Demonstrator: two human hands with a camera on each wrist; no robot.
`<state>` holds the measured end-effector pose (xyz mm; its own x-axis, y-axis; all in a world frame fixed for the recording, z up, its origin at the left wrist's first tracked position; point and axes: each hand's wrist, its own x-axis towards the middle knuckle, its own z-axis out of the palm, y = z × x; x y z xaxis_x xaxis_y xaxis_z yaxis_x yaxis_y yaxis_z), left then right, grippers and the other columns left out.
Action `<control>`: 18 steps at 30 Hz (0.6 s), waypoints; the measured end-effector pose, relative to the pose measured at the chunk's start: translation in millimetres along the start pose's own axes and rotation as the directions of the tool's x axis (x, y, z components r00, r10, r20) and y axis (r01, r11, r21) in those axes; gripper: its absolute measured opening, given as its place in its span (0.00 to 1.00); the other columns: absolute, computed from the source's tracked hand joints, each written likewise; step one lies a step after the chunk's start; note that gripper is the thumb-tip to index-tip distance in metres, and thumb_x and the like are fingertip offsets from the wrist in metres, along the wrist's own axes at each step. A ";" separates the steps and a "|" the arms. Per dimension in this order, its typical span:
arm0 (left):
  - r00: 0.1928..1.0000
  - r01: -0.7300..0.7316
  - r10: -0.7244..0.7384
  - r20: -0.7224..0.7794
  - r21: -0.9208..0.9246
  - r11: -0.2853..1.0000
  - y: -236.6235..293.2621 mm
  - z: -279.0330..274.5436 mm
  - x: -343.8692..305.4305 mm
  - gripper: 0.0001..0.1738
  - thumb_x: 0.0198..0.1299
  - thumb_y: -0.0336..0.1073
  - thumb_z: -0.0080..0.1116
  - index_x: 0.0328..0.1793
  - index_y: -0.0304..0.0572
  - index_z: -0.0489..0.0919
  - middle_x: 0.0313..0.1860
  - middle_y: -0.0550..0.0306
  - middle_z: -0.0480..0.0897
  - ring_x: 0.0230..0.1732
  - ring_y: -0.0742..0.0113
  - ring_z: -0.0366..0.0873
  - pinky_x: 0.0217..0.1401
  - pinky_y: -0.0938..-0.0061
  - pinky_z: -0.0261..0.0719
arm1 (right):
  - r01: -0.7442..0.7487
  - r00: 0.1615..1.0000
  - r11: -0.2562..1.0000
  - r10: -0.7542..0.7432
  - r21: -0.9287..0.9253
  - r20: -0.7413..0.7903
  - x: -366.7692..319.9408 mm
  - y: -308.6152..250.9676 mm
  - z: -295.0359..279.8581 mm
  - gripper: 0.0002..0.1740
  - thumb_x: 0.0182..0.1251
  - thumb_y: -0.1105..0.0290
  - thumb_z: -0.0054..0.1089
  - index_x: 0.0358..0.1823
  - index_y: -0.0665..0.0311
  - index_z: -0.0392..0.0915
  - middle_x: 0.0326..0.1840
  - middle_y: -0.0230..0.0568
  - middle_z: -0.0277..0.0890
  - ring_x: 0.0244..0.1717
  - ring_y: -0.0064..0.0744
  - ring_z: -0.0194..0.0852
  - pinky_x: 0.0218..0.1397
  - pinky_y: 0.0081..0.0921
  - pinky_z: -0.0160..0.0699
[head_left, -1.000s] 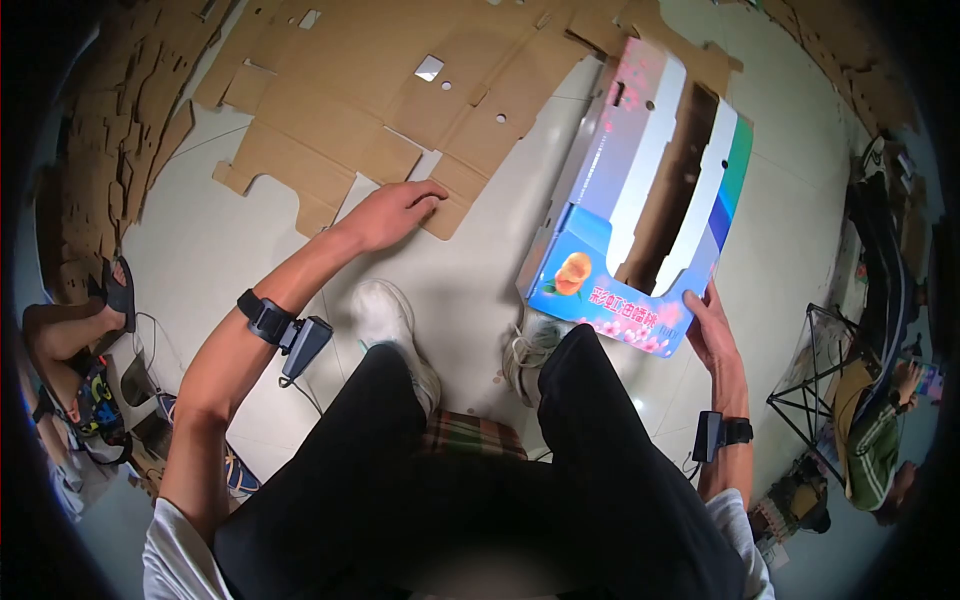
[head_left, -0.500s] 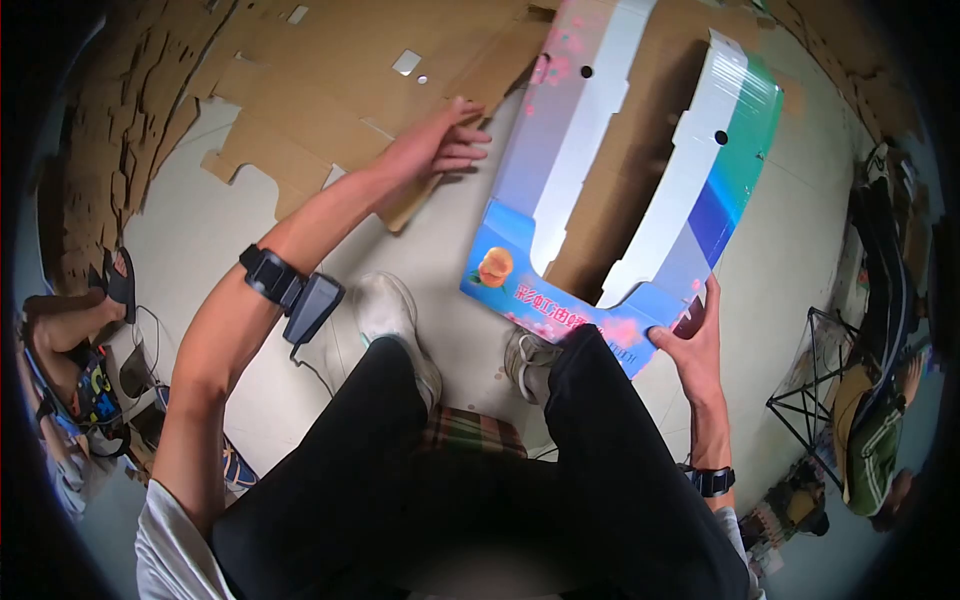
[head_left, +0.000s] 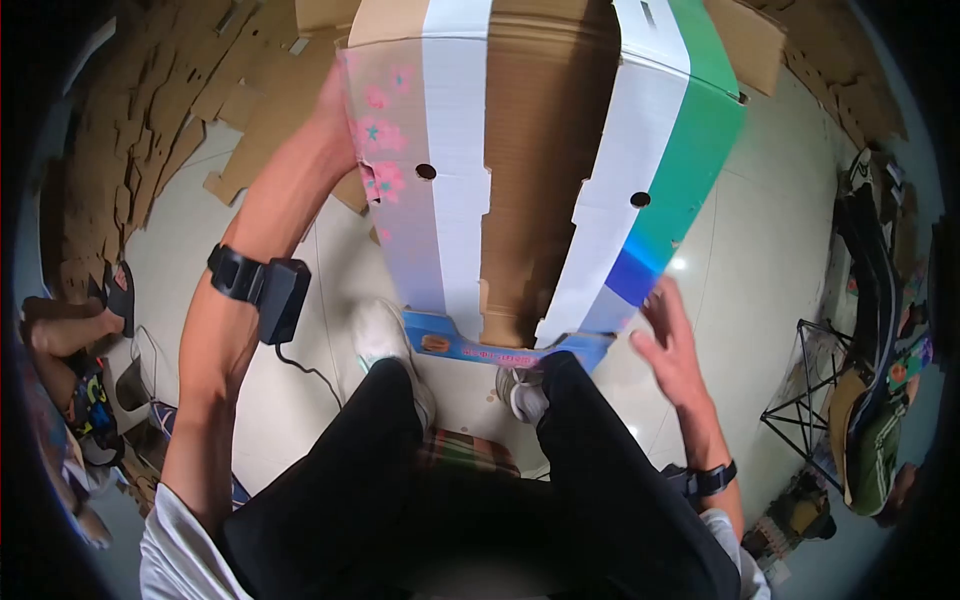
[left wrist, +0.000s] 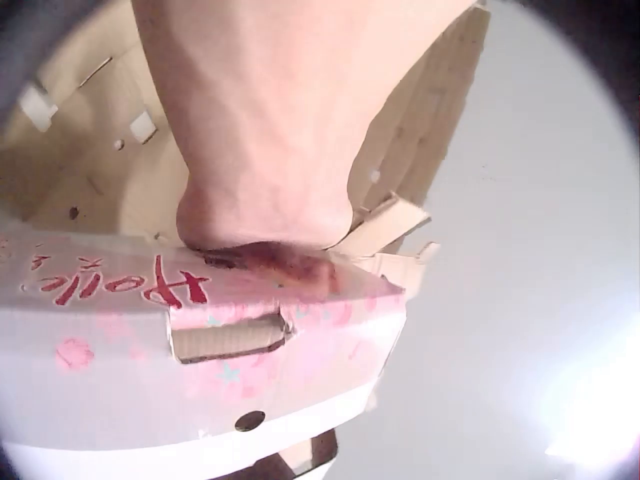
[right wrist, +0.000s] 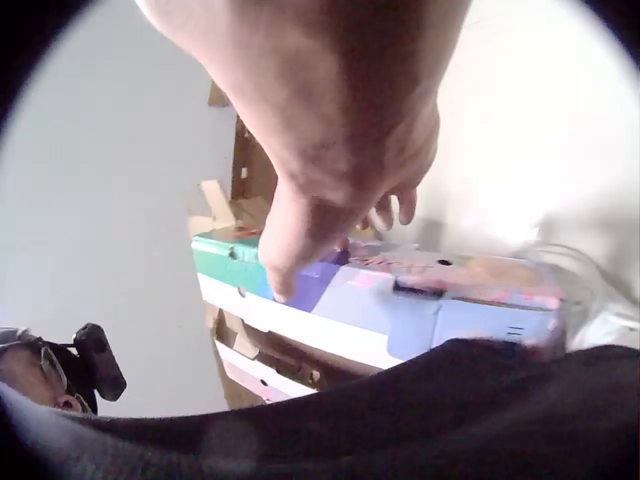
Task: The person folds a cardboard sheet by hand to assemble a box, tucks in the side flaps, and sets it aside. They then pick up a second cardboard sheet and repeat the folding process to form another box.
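A printed cardboard box (head_left: 455,170) is raised over the floor, its slotted opening facing up toward my head. Pink blossoms mark its left side, green and blue its right, with white inner flaps along the opening. My left hand (head_left: 338,115) is against the box's left side; the box hides its fingers. In the left wrist view, that hand (left wrist: 265,215) meets the pink side next to a cut-out handle slot (left wrist: 228,338). My right hand (head_left: 670,340) is by the near right corner, thumb and fingers apart. In the right wrist view its thumb (right wrist: 285,260) overlaps the blue-and-green side.
Flattened cardboard (head_left: 275,95) lies on the floor behind the box, with stacked sheets (head_left: 130,130) along the left. My shoes (head_left: 382,335) stand below the box's near end. A black folding frame (head_left: 805,400) and another person's sleeve (head_left: 872,465) are at right.
The box has come up and leftward toward the middle, turning upright in view. My left hand has left the flat cardboard for the box's left side. My right hand has loosened from the near corner.
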<state>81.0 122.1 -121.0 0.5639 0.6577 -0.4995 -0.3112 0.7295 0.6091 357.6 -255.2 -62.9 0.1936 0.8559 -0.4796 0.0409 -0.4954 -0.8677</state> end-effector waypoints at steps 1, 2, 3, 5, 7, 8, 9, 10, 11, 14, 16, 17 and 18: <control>1.000 -0.020 0.020 0.005 -0.011 1.000 10.8 -4.1 -5.9 0.35 0.85 0.62 0.47 0.81 0.44 0.75 0.69 0.56 0.84 0.66 0.61 0.83 0.71 0.58 0.84 | 0.094 0.995 0.996 -0.094 -0.009 -0.022 13.7 -11.7 1.6 0.47 0.75 0.43 0.72 0.81 0.69 0.65 0.82 0.47 0.65 0.88 0.46 0.61 0.91 0.48 0.57; 0.999 -0.028 0.028 0.019 -0.012 1.000 21.3 -9.2 -12.4 0.35 0.84 0.62 0.47 0.80 0.44 0.75 0.69 0.57 0.84 0.66 0.61 0.84 0.71 0.58 0.84 | 0.139 0.990 0.990 -0.138 0.031 -0.028 27.7 -21.8 -3.6 0.47 0.76 0.44 0.72 0.82 0.69 0.64 0.81 0.48 0.66 0.87 0.46 0.62 0.91 0.49 0.57; 0.999 -0.031 0.031 0.042 -0.011 0.999 30.1 -16.4 -16.0 0.34 0.84 0.62 0.48 0.80 0.44 0.76 0.69 0.57 0.84 0.65 0.61 0.84 0.71 0.57 0.84 | 0.201 0.976 0.980 -0.200 -0.002 -0.091 41.4 -37.4 -0.1 0.48 0.76 0.43 0.71 0.82 0.69 0.63 0.80 0.50 0.67 0.86 0.46 0.64 0.91 0.50 0.57; 0.985 -0.002 0.007 0.173 -0.029 1.000 44.3 -33.7 -12.2 0.37 0.83 0.64 0.48 0.83 0.45 0.75 0.73 0.57 0.84 0.70 0.59 0.82 0.76 0.56 0.82 | 0.417 0.865 0.901 -0.433 -0.117 -0.253 76.3 -71.1 6.2 0.48 0.76 0.48 0.72 0.84 0.68 0.60 0.79 0.54 0.69 0.82 0.51 0.68 0.87 0.51 0.64; 0.996 -0.033 0.031 0.085 0.019 0.999 53.5 -13.5 -25.1 0.37 0.82 0.65 0.49 0.82 0.46 0.76 0.72 0.57 0.84 0.70 0.61 0.83 0.76 0.58 0.82 | 0.585 0.720 0.778 -0.629 -0.231 -0.294 103.6 -113.0 11.6 0.47 0.76 0.51 0.73 0.85 0.67 0.59 0.80 0.55 0.68 0.82 0.51 0.68 0.85 0.50 0.67; 0.998 -0.046 0.044 0.044 0.042 0.998 57.2 -2.1 -30.4 0.37 0.82 0.65 0.50 0.81 0.46 0.77 0.72 0.57 0.84 0.69 0.62 0.83 0.76 0.59 0.82 | 0.640 0.657 0.723 -0.690 -0.260 -0.303 114.6 -129.6 16.1 0.44 0.73 0.53 0.74 0.82 0.66 0.65 0.77 0.55 0.72 0.80 0.49 0.71 0.82 0.47 0.70; 0.998 -0.053 0.051 0.032 0.065 0.996 60.0 5.1 -31.8 0.37 0.81 0.65 0.51 0.81 0.46 0.78 0.72 0.57 0.84 0.69 0.62 0.84 0.75 0.59 0.83 | 0.692 0.588 0.661 -0.749 -0.290 -0.304 125.3 -142.9 18.7 0.40 0.70 0.55 0.76 0.78 0.64 0.71 0.74 0.54 0.76 0.78 0.48 0.73 0.79 0.44 0.73; 0.998 -0.062 0.061 0.018 0.084 0.995 62.6 9.1 -36.6 0.36 0.81 0.65 0.52 0.80 0.47 0.78 0.72 0.56 0.85 0.68 0.63 0.84 0.75 0.60 0.84 | 0.682 0.568 0.608 -0.790 -0.406 -0.231 134.6 -151.9 20.9 0.43 0.69 0.57 0.76 0.81 0.65 0.69 0.75 0.53 0.76 0.77 0.46 0.74 0.80 0.44 0.73; 0.998 -0.067 0.068 0.000 0.101 0.993 62.6 12.8 -38.5 0.36 0.81 0.64 0.53 0.80 0.47 0.79 0.71 0.56 0.85 0.67 0.64 0.85 0.74 0.60 0.84 | 0.665 0.554 0.544 -0.819 -0.512 -0.151 144.0 -156.8 20.6 0.45 0.68 0.59 0.76 0.83 0.65 0.68 0.76 0.53 0.76 0.75 0.43 0.76 0.80 0.44 0.73; 0.997 -0.072 0.069 0.029 0.117 0.991 68.2 18.9 -40.0 0.33 0.79 0.61 0.59 0.77 0.46 0.80 0.70 0.57 0.86 0.65 0.67 0.86 0.71 0.66 0.86 | 0.451 0.736 0.734 -0.628 -0.508 -0.253 130.8 -187.6 15.6 0.41 0.63 0.66 0.78 0.78 0.67 0.75 0.61 0.52 0.82 0.64 0.41 0.81 0.69 0.36 0.77; 0.990 -0.102 0.100 0.098 0.018 0.995 67.2 31.6 -42.8 0.34 0.81 0.55 0.59 0.81 0.38 0.76 0.68 0.48 0.87 0.64 0.60 0.88 0.69 0.61 0.88 | 0.458 0.626 0.455 -0.775 -0.763 -0.087 129.2 -195.9 40.7 0.37 0.62 0.60 0.81 0.70 0.69 0.82 0.61 0.53 0.80 0.64 0.49 0.79 0.70 0.40 0.77; 0.984 -0.114 0.118 0.133 -0.032 0.993 65.8 39.3 -44.7 0.35 0.81 0.52 0.59 0.82 0.34 0.73 0.67 0.44 0.88 0.63 0.57 0.90 0.68 0.59 0.89 | 0.438 0.578 0.323 -0.816 -0.839 -0.012 130.0 -196.8 46.4 0.36 0.61 0.56 0.82 0.67 0.69 0.84 0.61 0.53 0.80 0.64 0.51 0.77 0.70 0.42 0.76; 0.983 -0.142 0.139 0.123 0.016 0.990 65.4 49.8 -47.0 0.36 0.81 0.56 0.57 0.81 0.36 0.75 0.68 0.45 0.88 0.63 0.55 0.89 0.69 0.57 0.89 | 0.415 0.559 0.251 -0.828 -0.874 0.028 134.1 -193.5 44.9 0.37 0.60 0.51 0.83 0.66 0.67 0.85 0.62 0.52 0.80 0.65 0.52 0.73 0.71 0.45 0.75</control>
<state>72.2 129.6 -27.0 0.6051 0.7246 -0.3299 -0.3762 0.6254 0.6836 331.6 -37.9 34.8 0.0470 0.8934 0.4468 0.9478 0.1013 -0.3023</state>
